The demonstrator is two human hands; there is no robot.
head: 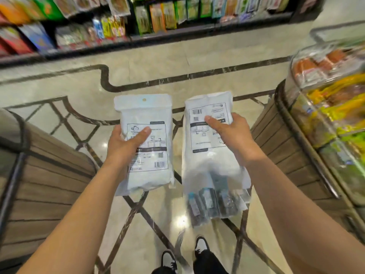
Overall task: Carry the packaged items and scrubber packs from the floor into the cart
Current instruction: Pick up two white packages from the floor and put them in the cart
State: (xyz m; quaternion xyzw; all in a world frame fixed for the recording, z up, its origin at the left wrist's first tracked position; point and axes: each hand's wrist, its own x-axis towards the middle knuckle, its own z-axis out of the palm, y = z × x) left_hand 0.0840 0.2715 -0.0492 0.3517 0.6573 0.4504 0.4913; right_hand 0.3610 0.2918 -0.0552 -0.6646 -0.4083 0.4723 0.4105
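My left hand (126,143) grips a white plastic package (150,115) with a printed label and a barcode near its lower end, thumb pressed on its front. My right hand (231,133) grips a second white package (209,175), label turned upside down, with dark items showing through its clear lower part. Both packages are held up side by side over the floor, in front of me. No cart is plainly recognisable in this view.
A wooden-sided display stand (45,175) is at my left, another (276,145) at my right carrying packaged food (335,107). A low shelf (138,36) of bright packets runs across the back. The marble floor (177,60) lies between; my shoes (201,244) are below.
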